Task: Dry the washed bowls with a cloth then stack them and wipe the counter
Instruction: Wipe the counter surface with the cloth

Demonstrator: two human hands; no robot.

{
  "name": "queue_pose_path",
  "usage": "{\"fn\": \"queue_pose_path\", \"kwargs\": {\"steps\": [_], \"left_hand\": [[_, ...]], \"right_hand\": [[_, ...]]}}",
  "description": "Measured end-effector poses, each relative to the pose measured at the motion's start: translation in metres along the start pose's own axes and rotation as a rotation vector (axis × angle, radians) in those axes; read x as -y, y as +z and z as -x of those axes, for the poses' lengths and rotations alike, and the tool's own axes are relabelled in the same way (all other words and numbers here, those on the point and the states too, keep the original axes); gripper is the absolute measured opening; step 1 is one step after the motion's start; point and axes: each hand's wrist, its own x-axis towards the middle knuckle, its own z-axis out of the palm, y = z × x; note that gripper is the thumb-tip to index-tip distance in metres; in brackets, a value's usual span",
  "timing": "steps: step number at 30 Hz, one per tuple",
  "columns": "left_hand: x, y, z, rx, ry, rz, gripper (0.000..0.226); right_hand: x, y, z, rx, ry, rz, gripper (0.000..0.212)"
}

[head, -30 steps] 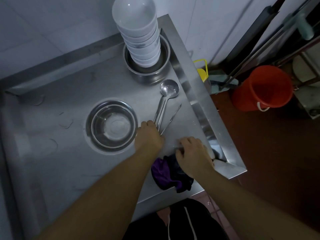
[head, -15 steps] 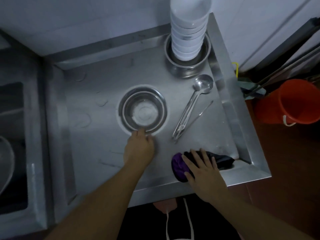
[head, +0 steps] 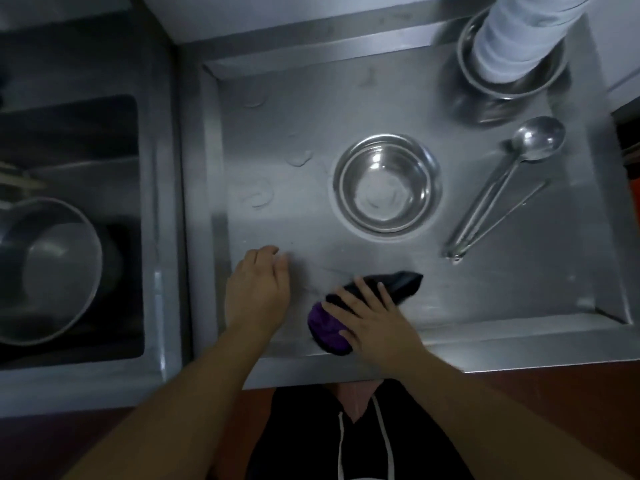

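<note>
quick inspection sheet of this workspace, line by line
surface: steel counter with water marks near its left side
job's things: purple-black cloth; steel bowl upright mid-counter; white bowl stack in a steel basin
clutter: ladle and tongs lying on the right
grippers: right hand presses flat on the cloth; left hand rests open on the counter
cables: nothing seen
surroundings: sink to the left holding a metal pot

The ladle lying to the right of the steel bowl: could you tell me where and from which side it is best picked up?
Take the ladle by the near end of its long handle, coming from above with the right hand. That end points toward the person; the scoop lies far, beside the stack of white bowls. Thin tongs lie alongside, so pinch only the handle.
</note>
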Motion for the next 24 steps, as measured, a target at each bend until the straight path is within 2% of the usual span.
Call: {"fn": "queue_pose_path", "kwargs": {"steps": [4, 8, 10, 12, 15, 17, 20, 24], "left_hand": [[0.020, -0.020, -0.004, -0.030, 0.071, 0.073, 0.049], [0.035, -0.030, -0.008, -0.052, 0.100, 0.114, 0.052], [0.039, -0.031, -0.011, -0.035, 0.116, 0.117, 0.052], [0.041, -0.032, -0.014, -0.025, 0.131, 0.115, 0.052], [0.044, -0.032, -0.018, -0.033, 0.140, 0.131, 0.050], [0.047, -0.035, -0.022, -0.022, 0.141, 0.141, 0.049], [0.052, -0.045, -0.030, -0.031, 0.135, 0.094, 0.047], [0.070, -0.059, -0.042, -0.041, 0.094, -0.016, 0.046]], "right_hand": [[-0.015, -0.014, -0.067, -0.091, 0.074, -0.004, 0.058], [-0.027, -0.027, -0.114, -0.171, 0.286, -0.096, 0.058], [-0.018, -0.025, -0.112, -0.177, 0.371, -0.139, 0.057], [-0.004, -0.018, -0.084, -0.165, 0.326, -0.132, 0.057], [0.022, 0.006, -0.016, -0.055, 0.153, -0.080, 0.058], [0.034, 0.019, 0.015, 0.013, 0.119, -0.075, 0.055], [0.046, 0.018, 0.010, 0.058, 0.112, -0.069, 0.055], [0.075, 0.019, -0.046, 0.044, -0.100, 0.043, 0.054]]}}
